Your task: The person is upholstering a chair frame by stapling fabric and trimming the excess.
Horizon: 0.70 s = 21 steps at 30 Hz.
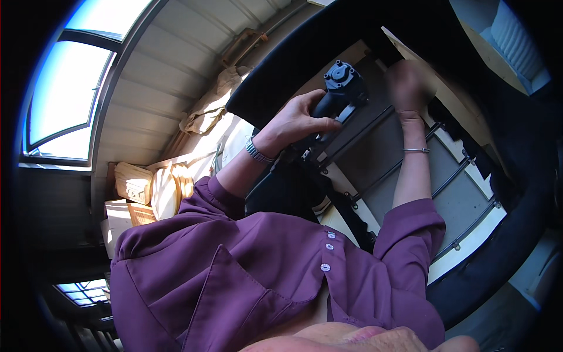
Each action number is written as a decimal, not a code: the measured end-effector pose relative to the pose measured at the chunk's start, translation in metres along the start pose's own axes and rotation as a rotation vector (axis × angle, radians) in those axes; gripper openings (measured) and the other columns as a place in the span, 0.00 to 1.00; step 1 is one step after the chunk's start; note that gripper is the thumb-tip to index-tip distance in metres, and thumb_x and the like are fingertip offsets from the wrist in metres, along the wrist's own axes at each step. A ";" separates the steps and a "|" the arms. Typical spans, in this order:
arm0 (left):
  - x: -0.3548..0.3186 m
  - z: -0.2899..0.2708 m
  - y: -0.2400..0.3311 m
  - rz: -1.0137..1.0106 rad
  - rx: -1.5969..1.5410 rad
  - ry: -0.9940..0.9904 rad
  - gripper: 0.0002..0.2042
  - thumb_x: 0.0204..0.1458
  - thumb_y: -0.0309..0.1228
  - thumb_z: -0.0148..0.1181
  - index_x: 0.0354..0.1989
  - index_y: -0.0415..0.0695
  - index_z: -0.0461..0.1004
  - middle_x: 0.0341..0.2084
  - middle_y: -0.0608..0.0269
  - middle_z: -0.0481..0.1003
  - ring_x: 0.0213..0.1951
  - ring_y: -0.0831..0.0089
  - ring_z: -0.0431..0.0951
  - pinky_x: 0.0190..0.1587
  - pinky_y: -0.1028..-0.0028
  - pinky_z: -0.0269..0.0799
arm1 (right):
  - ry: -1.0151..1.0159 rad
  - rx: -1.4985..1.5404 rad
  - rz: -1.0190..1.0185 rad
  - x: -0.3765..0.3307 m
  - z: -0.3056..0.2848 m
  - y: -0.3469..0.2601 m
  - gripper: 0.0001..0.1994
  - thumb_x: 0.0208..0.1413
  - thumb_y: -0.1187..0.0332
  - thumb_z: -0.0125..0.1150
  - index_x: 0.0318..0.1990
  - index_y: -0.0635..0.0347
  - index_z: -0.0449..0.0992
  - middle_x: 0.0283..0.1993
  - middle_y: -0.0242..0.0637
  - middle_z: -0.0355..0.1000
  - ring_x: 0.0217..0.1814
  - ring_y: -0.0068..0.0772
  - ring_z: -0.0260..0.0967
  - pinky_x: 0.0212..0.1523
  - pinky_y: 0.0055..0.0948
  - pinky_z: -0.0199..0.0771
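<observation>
My left hand (295,121) is wrapped round the handle of a dark air-powered staple gun (342,75), whose round head with screws points up and away. Under it lies an upturned piece of furniture with pale wooden rails (464,251), black fabric (522,176) round its outside and dark metal rods (459,183) across a grey panel (378,196). Over the far right rail, near the black fabric's inner edge, is my right hand (409,88). It is smeared, so its fingers and anything in them cannot be made out.
Stacked wooden pieces (167,189) stand at the left beside a box (119,220). Crumpled brown paper or cloth (214,105) lies by the ribbed wall (158,82), below a bright window (70,91). White ribbed wrapping (511,41) shows at the upper right.
</observation>
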<state>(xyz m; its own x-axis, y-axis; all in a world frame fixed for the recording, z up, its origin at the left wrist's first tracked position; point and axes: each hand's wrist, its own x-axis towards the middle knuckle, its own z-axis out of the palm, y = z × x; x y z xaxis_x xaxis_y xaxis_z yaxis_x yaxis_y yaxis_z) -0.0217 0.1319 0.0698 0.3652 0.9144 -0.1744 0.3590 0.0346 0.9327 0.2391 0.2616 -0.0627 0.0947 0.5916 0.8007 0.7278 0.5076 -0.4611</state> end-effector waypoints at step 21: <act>0.114 0.037 0.061 0.153 0.959 0.105 0.18 0.48 0.40 0.68 0.37 0.34 0.80 0.22 0.55 0.78 0.24 0.69 0.80 0.30 0.70 0.74 | 0.073 0.047 -0.013 -0.001 0.002 0.009 0.05 0.47 0.74 0.69 0.31 0.56 0.78 0.42 0.31 0.77 0.48 0.40 0.73 0.50 0.39 0.72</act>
<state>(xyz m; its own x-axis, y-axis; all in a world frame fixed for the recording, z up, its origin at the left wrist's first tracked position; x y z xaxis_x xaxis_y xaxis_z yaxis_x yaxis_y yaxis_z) 0.0734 0.2231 0.0952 0.4043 0.9146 -0.0010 0.8777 -0.3877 0.2818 0.2437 0.2668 -0.0684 0.1364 0.5382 0.8317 0.6964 0.5450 -0.4669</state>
